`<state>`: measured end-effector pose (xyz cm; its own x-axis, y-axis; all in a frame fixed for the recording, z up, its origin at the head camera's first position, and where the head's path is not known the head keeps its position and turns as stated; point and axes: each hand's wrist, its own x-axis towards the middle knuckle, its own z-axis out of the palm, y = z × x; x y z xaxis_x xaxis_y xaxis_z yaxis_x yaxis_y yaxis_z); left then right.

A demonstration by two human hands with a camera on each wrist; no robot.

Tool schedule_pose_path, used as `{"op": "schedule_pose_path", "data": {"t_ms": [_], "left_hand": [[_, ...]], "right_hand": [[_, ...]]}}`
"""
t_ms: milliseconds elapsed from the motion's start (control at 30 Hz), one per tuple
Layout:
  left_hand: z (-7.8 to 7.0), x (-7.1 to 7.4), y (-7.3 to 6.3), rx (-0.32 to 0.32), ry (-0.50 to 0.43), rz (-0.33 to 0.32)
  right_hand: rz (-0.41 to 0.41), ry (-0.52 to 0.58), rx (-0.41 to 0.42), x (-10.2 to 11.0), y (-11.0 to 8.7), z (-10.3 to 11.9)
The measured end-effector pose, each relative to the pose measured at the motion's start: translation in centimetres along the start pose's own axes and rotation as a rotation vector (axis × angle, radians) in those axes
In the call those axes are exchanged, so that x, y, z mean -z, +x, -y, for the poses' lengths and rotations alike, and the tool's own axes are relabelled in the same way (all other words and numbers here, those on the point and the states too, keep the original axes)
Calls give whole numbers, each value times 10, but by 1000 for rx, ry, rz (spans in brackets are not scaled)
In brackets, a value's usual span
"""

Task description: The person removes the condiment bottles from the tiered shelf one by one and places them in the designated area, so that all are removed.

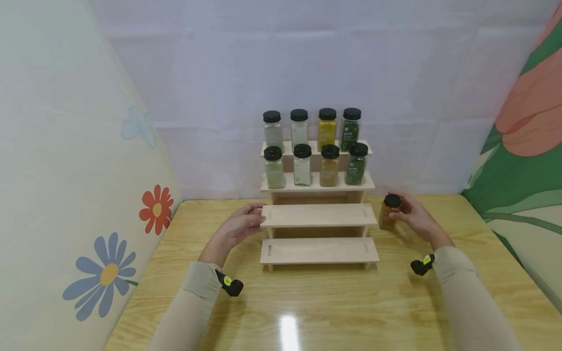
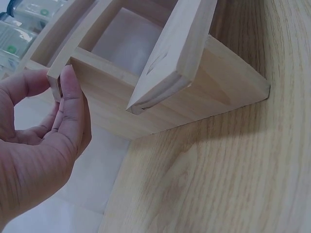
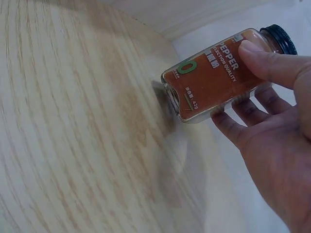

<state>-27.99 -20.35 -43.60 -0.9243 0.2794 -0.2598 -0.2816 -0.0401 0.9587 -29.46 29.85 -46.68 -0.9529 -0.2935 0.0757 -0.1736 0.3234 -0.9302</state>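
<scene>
Your left hand (image 1: 239,226) pinches the wooden rack (image 1: 319,249) at its left end. Right of the rack, your right hand (image 1: 416,218) grips the pepper jar (image 3: 204,80), which sits on that hand's rack side. Farther back, eight jars (image 1: 329,174) stand on the rack's upper shelves (image 1: 315,180).

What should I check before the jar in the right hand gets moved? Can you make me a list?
1. Right hand holding the pepper jar: ok.
2. Black cap on that jar: ok.
3. Cap screwed tight: cannot tell.
4. Jar's bottom off the table: cannot tell.
5. Left hand on the rack: ok, it pinches the end of the second shelf from the bottom.
6. Eight other jars upright: ok.
</scene>
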Motion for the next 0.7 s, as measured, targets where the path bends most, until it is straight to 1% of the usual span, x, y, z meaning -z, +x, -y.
{"op": "schedule_pose_path", "data": {"t_ms": [200, 467, 567, 700], "left_hand": [[0, 1, 1, -4, 4, 1], [0, -1, 0, -4, -3, 11], [0, 0, 0, -4, -6, 12], [0, 0, 0, -1, -10, 6]], "right_hand": [[-8, 8, 14, 0, 2, -8], [10, 0, -13, 3, 2, -11], [17, -13, -22, 5, 1, -12], [30, -58, -39, 7, 1, -12]]}}
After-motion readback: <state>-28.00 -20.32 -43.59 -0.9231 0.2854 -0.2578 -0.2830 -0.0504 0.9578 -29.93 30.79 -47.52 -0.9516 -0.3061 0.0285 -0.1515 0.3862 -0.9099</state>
